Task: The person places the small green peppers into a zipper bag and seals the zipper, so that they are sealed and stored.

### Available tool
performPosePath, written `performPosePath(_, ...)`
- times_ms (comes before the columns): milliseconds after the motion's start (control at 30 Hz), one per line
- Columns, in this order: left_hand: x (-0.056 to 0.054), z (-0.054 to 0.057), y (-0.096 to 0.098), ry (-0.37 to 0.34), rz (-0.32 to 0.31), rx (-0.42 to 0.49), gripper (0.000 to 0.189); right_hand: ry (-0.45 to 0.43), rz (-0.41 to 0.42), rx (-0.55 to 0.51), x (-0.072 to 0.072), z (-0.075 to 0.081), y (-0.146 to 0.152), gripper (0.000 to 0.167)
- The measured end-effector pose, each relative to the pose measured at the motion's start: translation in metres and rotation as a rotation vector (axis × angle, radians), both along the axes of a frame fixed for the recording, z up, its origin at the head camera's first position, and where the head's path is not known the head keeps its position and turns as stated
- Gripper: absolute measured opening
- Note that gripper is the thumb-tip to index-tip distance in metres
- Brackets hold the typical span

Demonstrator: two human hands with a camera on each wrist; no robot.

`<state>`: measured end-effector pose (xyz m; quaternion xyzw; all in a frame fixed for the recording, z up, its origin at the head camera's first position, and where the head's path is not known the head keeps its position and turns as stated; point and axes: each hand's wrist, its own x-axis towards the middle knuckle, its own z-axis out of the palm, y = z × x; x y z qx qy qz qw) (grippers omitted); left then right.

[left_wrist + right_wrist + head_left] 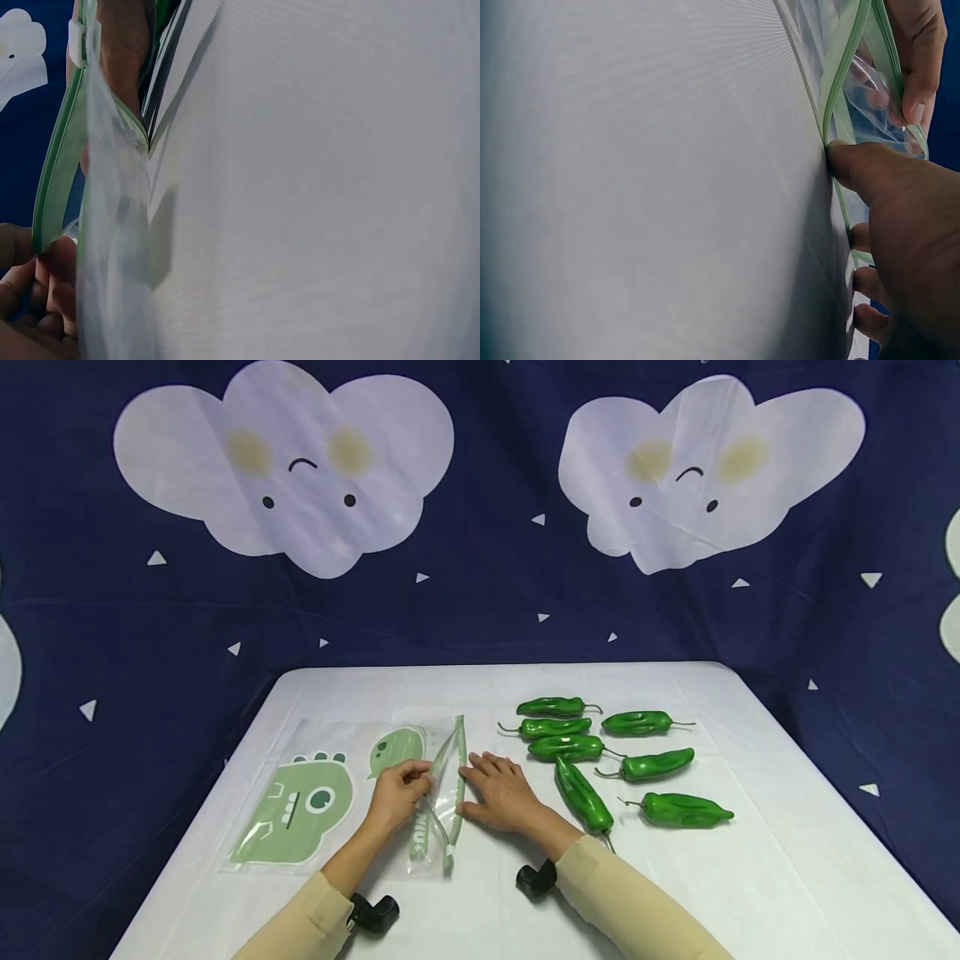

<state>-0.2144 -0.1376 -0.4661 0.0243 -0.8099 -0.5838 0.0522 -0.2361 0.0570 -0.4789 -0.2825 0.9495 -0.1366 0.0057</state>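
A clear zip bag [303, 827] printed with a green cartoon monster lies flat on the left of the table, its mouth parted on the right side. My left hand [397, 795] pinches the upper lip of that mouth between thumb and fingers, lifting it off the lower one. With fingers spread, my right hand [504, 793] rests on the table, its fingertips touching the bag's lower green edge. A white slider [79, 43] sits on the zip strip in the left wrist view. Several green peppers [585, 797] lie to the right of my right hand.
A white cloth covers the table [795, 877]. Behind it hangs a dark blue curtain [495, 610] with printed clouds. Each wrist wears a black camera mount, one [375, 914] on the left and one [536, 881] on the right.
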Motion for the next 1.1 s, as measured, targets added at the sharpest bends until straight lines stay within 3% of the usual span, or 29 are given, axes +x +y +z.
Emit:
performPosePath(333, 0.000, 0.003, -0.001, -0.025, -0.003, 0.085, 0.021, -0.007, -0.001, 0.007, 0.001, 0.002, 0.000, 0.063)
performPosePath(1067, 0.000, 0.007, -0.004, 0.032, 0.045, 0.186, 0.017, -0.013, 0.001, 0.016, 0.000, 0.003, 0.000, 0.062)
performPosePath(1100, 0.002, 0.011, -0.003, 0.031, 0.040, 0.190, 0.017, -0.010, 0.002, 0.017, 0.000, 0.003, 0.000, 0.062)
